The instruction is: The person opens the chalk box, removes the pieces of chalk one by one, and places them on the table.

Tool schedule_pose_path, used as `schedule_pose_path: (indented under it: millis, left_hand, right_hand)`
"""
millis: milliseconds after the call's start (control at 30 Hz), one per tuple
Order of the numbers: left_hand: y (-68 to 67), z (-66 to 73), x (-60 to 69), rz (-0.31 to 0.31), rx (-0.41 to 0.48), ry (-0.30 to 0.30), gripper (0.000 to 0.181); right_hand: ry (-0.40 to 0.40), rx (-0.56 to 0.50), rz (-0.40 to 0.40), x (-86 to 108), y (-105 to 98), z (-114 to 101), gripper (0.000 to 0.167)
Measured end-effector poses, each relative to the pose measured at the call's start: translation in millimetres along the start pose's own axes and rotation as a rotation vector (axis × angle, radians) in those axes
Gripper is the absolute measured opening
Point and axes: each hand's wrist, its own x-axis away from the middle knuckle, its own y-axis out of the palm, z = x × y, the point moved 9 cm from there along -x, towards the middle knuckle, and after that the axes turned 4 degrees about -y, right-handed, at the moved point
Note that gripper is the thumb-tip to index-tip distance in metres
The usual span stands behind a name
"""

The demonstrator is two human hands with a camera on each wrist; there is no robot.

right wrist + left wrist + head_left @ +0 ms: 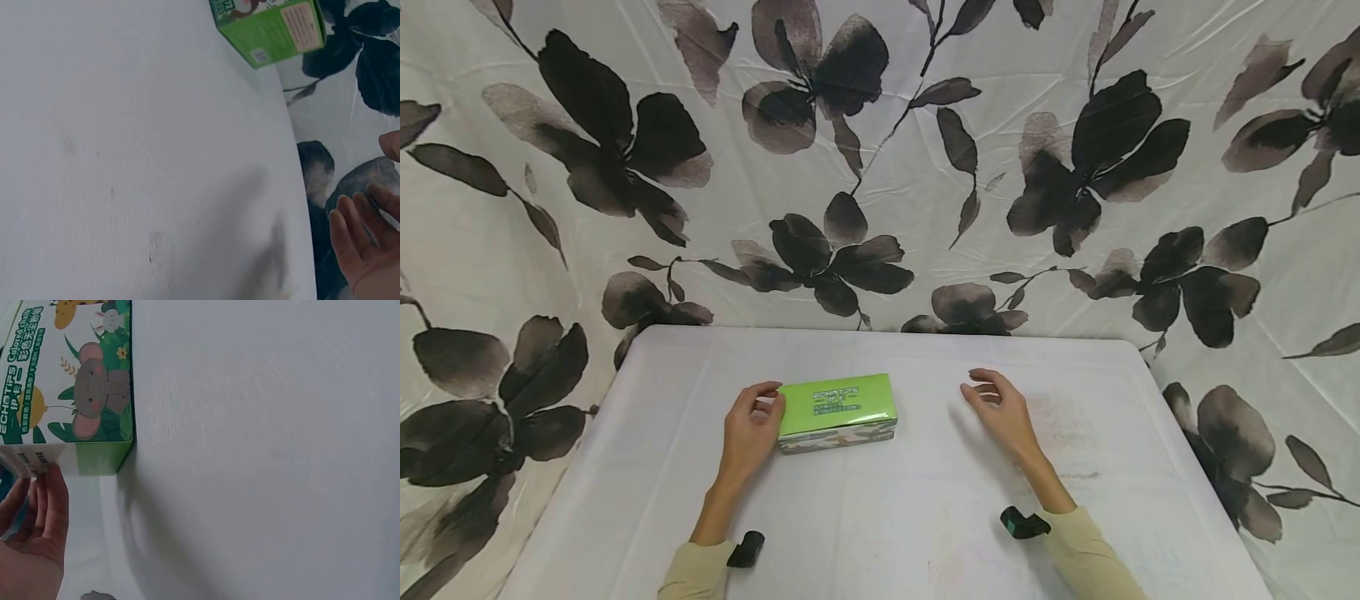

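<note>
A chalk box, green on top and printed "ECHOTIPS Colored chalk" on a side with an elephant, lies on the white table. At the box's left end, my left hand touches the end panel with its fingertips; the left wrist view shows those fingers fairly straight against it. Apart from the box, to its right, my right hand hovers over the table with relaxed fingers and nothing held. The right wrist view shows the box's green right end. The box's contents are hidden.
The white-covered table extends around the box, with faint brownish smudges on its right side. Behind and beside it hangs a floral cloth. Black wrist devices sit near both sleeves.
</note>
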Motion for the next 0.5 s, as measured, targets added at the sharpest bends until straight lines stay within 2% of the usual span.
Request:
schedule_pose_path:
  millis: [300, 500]
  left_hand:
    - [19.8, 7.8, 1.4, -0.053, 0.04, -0.006, 0.027]
    - [36.1, 12.2, 2.3, -0.092, 0.07, 0.006, 0.03]
  right_hand:
    - [0.031, -0.033, -0.07, 0.3, 26.2, -3.2, 0.052]
    - [0.018, -0.11, -0.139, 2.6, 42.4, -8.4, 0.052]
